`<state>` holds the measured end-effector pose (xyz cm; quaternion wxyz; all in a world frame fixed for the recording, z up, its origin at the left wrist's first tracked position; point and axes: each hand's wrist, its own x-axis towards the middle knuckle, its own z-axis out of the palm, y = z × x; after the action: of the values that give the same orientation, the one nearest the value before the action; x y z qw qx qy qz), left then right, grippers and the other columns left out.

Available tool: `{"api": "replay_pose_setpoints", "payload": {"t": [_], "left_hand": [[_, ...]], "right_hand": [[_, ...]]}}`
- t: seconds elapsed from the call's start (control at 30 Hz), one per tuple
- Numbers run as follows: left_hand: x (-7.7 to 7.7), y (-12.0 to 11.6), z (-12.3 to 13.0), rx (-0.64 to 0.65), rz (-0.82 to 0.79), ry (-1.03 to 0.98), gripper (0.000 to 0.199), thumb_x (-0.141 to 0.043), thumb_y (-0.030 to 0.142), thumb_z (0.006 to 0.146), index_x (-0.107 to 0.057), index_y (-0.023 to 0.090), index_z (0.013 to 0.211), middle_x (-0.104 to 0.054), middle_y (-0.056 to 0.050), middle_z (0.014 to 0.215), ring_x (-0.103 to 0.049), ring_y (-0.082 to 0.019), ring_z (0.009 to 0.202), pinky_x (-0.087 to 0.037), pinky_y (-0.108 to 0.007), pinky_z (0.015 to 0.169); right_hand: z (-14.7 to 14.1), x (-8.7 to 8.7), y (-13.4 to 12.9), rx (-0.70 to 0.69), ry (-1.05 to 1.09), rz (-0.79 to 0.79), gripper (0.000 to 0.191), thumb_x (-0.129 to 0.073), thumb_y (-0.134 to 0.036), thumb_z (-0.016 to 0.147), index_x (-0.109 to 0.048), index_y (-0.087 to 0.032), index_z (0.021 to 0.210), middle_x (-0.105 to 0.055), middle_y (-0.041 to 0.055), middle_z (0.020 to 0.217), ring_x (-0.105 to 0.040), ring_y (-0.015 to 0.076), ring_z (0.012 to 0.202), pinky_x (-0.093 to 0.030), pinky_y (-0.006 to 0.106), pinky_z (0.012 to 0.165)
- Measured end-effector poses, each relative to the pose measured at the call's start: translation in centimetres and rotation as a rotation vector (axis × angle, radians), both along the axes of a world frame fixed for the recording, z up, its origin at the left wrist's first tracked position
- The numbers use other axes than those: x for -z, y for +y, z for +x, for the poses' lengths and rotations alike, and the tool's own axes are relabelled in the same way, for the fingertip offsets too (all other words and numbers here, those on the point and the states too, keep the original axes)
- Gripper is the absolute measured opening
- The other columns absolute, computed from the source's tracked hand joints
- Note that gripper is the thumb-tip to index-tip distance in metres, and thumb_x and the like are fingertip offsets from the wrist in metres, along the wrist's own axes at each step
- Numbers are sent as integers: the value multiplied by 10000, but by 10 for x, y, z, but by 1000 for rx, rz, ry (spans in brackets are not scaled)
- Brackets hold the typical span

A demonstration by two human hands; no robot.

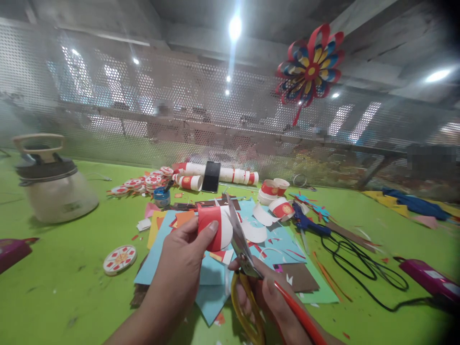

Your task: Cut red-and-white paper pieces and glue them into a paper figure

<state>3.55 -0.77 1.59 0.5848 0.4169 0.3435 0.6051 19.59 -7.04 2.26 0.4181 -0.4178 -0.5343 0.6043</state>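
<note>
My left hand (181,261) pinches a red and white paper cup piece (210,218), thumb in front and fingers behind. My right hand (275,302) is closed round the yellow handles of a pair of scissors (242,251), whose blades point up and lie against the white right edge of the cup piece. A red pen or pencil (300,311) also rests in my right hand, its far end out of view. Under both hands lie blue paper sheets (161,258) strewn with red and white scraps. Cut cup pieces (264,215) lie just beyond the scissors.
A blue glue gun (309,223) trails a black cord on the right. A phone (211,176) leans on stacked cups (230,175) at the back, near a blue jar (161,197). A decorated disc (120,259) and a large jug (53,187) stand left; a paper flower (311,71) hangs above.
</note>
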Motion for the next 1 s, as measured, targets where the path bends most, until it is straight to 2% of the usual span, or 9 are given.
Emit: {"api": "replay_pose_setpoints", "payload": {"t": [0.13, 0.23, 0.37, 0.5, 0.7, 1.0], "left_hand": [[-1, -1, 1, 0, -7, -9, 240, -687, 308, 784, -737, 192, 988, -740, -39, 842, -642, -187, 797, -490, -308, 810], [-4, -1, 1, -9, -29, 11, 248, -694, 310, 774, -736, 181, 983, -739, -40, 823, -639, -179, 763, -493, -286, 766], [-5, -2, 1, -3, -28, -5, 253, -703, 311, 761, -740, 171, 968, -738, -46, 810, -638, -180, 746, -492, -280, 737], [-4, -2, 1, 5, -6, -19, 236, -692, 311, 772, -743, 176, 959, -736, -40, 808, -633, -175, 743, -486, -274, 733], [-3, -3, -1, -32, 7, 34, 212, -698, 302, 772, -749, 186, 942, -729, -17, 783, -603, -144, 711, -469, -229, 694], [-4, -3, 0, 7, 0, 7, 233, -682, 327, 788, -751, 192, 967, -731, -28, 801, -615, -156, 720, -482, -259, 738]], "right_hand": [[0, -9, -6, 13, -34, 34, 639, -462, -777, 747, -644, -252, 1061, -585, 38, 734, -565, 187, 651, -513, 364, 694], [-1, 1, 0, 1, -49, 58, 673, -434, -787, 754, -627, -232, 1083, -566, 25, 708, -548, 165, 617, -509, 340, 646], [-1, 23, 13, -23, -45, 55, 833, -380, -862, 682, -604, -170, 1088, -513, -14, 616, -483, 113, 509, -469, 278, 534], [0, 36, 19, -42, -20, 66, 834, -373, -858, 700, -584, -161, 1107, -510, -17, 630, -473, 101, 496, -430, 259, 507], [-1, 45, 21, -55, 25, 39, 830, -396, -862, 688, -579, -159, 1091, -497, -14, 631, -440, 100, 481, -378, 249, 466], [-1, 45, 22, -56, 56, 3, 850, -411, -870, 666, -577, -154, 1094, -507, -11, 643, -437, 95, 488, -357, 245, 469]]}}
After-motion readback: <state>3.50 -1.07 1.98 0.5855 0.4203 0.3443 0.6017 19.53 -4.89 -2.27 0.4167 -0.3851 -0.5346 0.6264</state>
